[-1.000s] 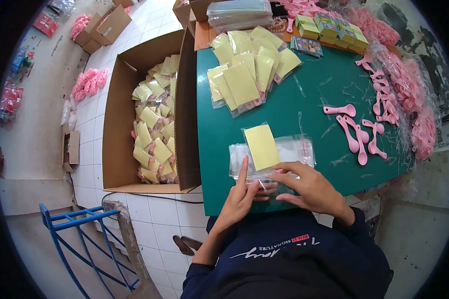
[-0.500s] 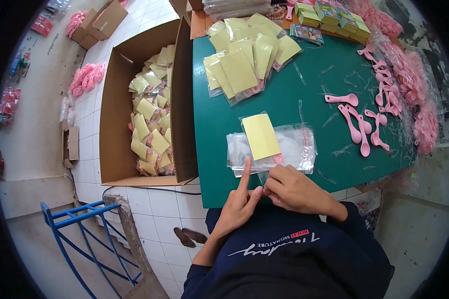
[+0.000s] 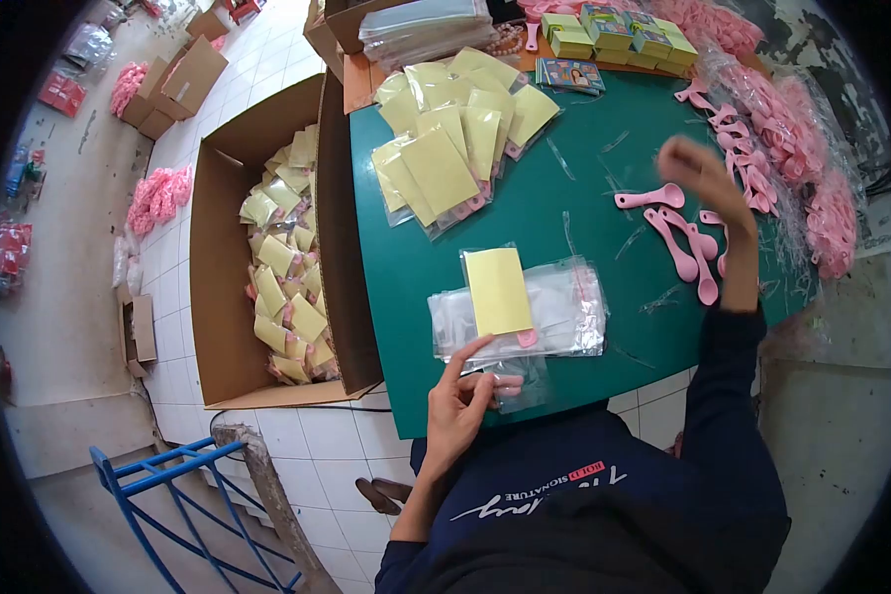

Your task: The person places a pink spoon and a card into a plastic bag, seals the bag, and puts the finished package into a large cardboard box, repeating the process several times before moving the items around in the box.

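My left hand (image 3: 455, 401) is at the table's front edge, thumb and fingers closed on a small clear plastic bag (image 3: 527, 391) with a pink piece (image 3: 508, 381) showing in it. Its index finger points toward a yellow card (image 3: 498, 290) in a clear sleeve. A pink rounded end (image 3: 527, 338) peeks out below that card. Under the card lies a stack of clear plastic bags (image 3: 564, 307). My right hand (image 3: 708, 178) is raised over the right side of the table near loose pink spoons (image 3: 671, 243); motion blurs its curled fingers, so its hold cannot be made out.
Finished-looking packets with yellow cards (image 3: 441, 168) are piled at the back left. A large cardboard box (image 3: 213, 297) of similar packets stands left of the green table (image 3: 406, 337). Card stacks (image 3: 604, 35) and bagged pink spoons (image 3: 827, 223) line the far and right edges. A blue metal frame (image 3: 168, 475) is lower left.
My right hand has left the bag by my left hand and swung up and right to the spoons. My left hand now shows the clear bag and pink piece. The view has shifted slightly.
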`<state>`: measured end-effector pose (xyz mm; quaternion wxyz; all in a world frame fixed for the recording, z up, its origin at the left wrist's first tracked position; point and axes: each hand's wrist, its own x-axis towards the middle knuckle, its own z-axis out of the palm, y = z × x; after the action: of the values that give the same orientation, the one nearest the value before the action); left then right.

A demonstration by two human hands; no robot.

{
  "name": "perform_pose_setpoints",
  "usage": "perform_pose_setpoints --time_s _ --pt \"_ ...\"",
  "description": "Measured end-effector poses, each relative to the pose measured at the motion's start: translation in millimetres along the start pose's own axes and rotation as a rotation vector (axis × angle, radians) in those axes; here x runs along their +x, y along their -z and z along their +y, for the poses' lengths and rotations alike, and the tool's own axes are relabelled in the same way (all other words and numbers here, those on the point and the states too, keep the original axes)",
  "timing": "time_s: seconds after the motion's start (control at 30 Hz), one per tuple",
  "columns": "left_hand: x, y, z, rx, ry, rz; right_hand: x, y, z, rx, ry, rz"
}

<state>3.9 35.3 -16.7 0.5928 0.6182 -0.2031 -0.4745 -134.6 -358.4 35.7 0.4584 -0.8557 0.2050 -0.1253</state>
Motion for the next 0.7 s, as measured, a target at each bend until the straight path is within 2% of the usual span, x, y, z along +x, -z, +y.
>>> perform_pose_setpoints --time_s 0.03,0.1,0.2,0.23,0.27,0.3,0.43,0.53,0.63,0.67,0.7 --pt "0.9 0.6 -0.7 0.008 0.004 -0.022 -0.7 26.9 68.3 -0.849 0.123 0.433" --pt "-2.9 5.9 -0.7 0.067 0.014 -0.064 -17.9 22.3 61.2 -0.799 -0.267 0.409" --pt "-3.6 2.7 5.7 -0.019 0.049 -0.035 -46.9 -62.6 -25.4 -0.566 0.209 0.201" --pt "-4.4 2.0 9.5 -0.068 0.069 -0.021 -51.2 -95.0 -73.1 -0.385 0.345 -0.071" --pt "-5.0 1.8 11.6 -0.078 0.060 -0.038 -63.4 -126.7 -88.1 -0.209 0.324 -0.206" --pt "-5.9 2.2 13.3 -0.085 0.052 -0.056 -75.8 -153.2 -93.2 -0.200 0.296 -0.330" --pt "-13.1 10.5 11.8 -0.173 0.040 -0.125 -85.2 -197.5 -82.8 -0.148 0.346 -0.052" --pt "-11.2 19.0 13.7 -0.022 0.005 -0.042 -90.1 -190.8 -85.5 0.044 0.261 -0.043" --pt "-4.2 10.2 14.6 0.365 -0.213 -0.036 -96.0 -188.3 -85.4 0.098 0.188 -0.078" --pt "-1.3 11.6 15.2 0.444 -0.195 -0.104 -97.9 -187.1 -85.3 0.099 0.160 -0.095" --pt "-1.4 12.5 15.2 0.444 -0.196 -0.086 -99.0 -184.8 -84.9 0.120 0.145 -0.114"
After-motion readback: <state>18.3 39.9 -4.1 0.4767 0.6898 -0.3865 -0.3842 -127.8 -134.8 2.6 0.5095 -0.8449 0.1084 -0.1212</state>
